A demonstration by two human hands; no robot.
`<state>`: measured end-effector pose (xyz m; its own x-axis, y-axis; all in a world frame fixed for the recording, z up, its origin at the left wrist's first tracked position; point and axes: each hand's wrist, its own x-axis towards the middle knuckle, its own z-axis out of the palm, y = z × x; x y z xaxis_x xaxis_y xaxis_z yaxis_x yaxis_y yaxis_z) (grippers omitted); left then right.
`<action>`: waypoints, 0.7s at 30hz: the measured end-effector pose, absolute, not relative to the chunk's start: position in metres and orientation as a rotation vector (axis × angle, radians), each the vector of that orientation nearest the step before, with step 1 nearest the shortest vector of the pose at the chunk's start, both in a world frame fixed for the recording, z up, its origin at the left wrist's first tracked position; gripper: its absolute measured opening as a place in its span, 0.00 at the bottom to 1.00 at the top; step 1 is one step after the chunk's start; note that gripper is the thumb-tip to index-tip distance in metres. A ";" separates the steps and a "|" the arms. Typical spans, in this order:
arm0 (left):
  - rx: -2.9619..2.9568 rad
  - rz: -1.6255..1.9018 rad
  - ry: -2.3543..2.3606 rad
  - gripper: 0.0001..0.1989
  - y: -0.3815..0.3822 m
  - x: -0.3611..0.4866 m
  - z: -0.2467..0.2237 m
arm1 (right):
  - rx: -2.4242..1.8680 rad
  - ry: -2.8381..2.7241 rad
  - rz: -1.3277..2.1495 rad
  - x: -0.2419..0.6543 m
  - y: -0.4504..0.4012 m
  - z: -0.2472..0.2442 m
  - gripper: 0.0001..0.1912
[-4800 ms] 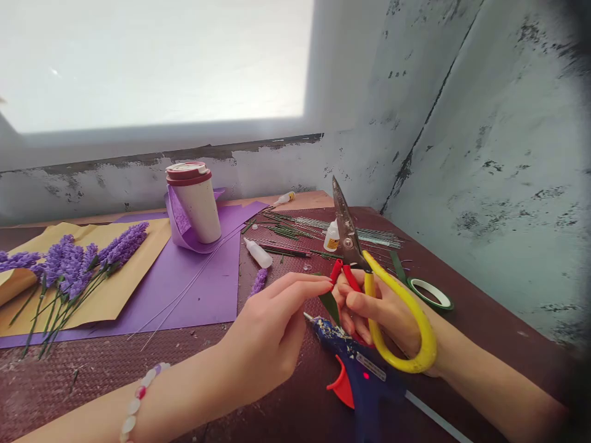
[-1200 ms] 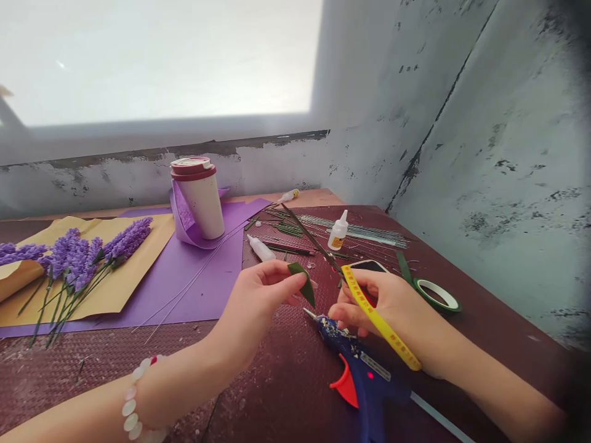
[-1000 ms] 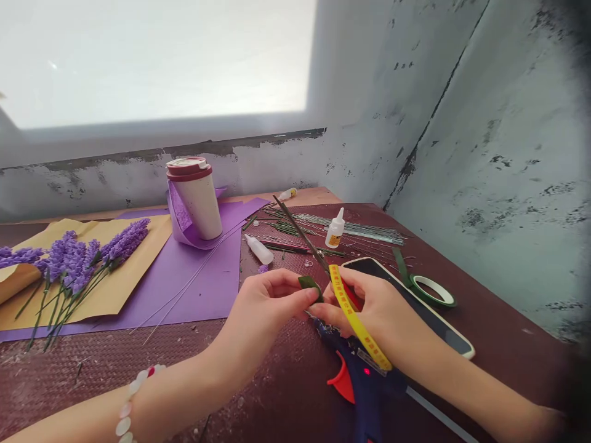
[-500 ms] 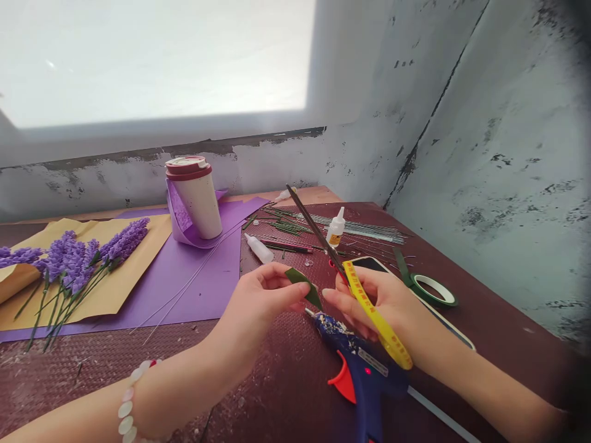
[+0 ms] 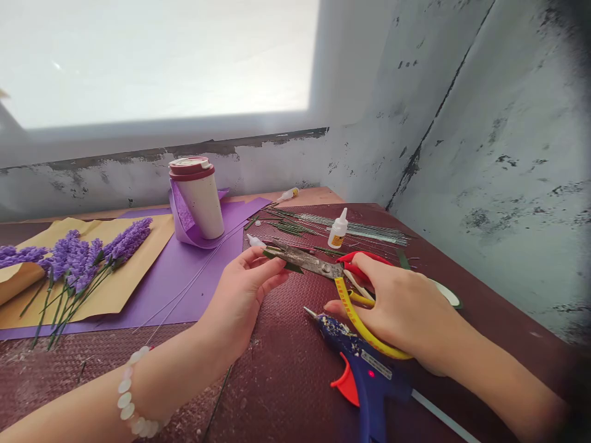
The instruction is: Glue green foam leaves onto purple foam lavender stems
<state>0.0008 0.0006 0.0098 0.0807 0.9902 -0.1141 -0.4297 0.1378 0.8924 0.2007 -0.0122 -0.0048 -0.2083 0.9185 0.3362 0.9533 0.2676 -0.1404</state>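
Between the thumb and fingers of my left hand is a small dark green piece of paper, partly hidden by the fingers and the blades. My right hand is wrapped round the red handles of a pair of scissors. Their worn metal blades point left and lie across the green piece, close to my left fingertips. From the scissors a yellow printed strap loops down below my right hand. Beneath that hand a blue glue gun with a red trigger lies on the table, its nozzle pointing up-left.
A white cup with a maroon lid stands on purple paper. Purple flower stems lie on brown paper at left. Beyond my hands are a small glue bottle, green wires and a tape roll.
The scissors have swung down from pointing up, and their blades now meet the green piece. My right fingers have taken the handles. My left hand has shifted slightly left and up.
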 end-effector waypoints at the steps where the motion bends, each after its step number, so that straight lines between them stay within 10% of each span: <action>1: 0.805 1.258 0.896 0.05 0.001 0.001 0.010 | -1.705 -2.194 -0.143 0.201 -0.012 -0.005 0.15; 21: 0.723 1.289 0.865 0.06 0.001 0.001 0.010 | -1.566 -2.128 -0.564 0.204 -0.011 -0.011 0.16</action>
